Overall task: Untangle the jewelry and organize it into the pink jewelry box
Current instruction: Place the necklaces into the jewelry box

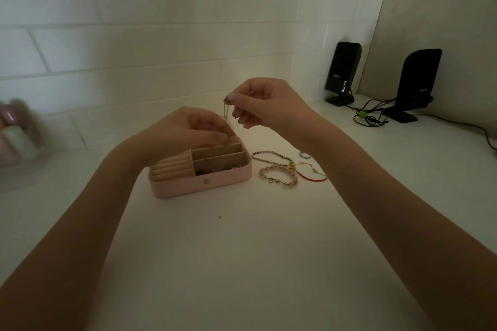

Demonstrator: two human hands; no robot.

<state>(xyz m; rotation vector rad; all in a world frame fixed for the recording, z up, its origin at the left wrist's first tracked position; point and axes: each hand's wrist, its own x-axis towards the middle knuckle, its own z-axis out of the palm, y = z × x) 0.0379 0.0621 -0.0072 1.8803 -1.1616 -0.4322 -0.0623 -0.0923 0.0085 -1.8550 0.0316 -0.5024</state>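
Note:
The pink jewelry box [188, 187] lies open on the white desk, with beige ring rolls on its left and divided compartments on its right; the front right compartment holds dark jewelry. A thin gold chain [226, 111] hangs over the box's back right corner. My right hand [265, 105] pinches its top end. My left hand [188, 129] hovers over the box's back, fingertips pinched at the chain's lower end. Right of the box lie a dark beaded bracelet [269, 155], a pink beaded bracelet [278, 176], a red cord bracelet [312, 177] and a small ring [304, 154].
Two black speakers [343, 72] [418, 83] stand at the back right against the wall, with tangled black cables [369, 115] trailing across the desk. A blurred pinkish object [16, 131] sits at the far left. A tiled wall rises close behind the box.

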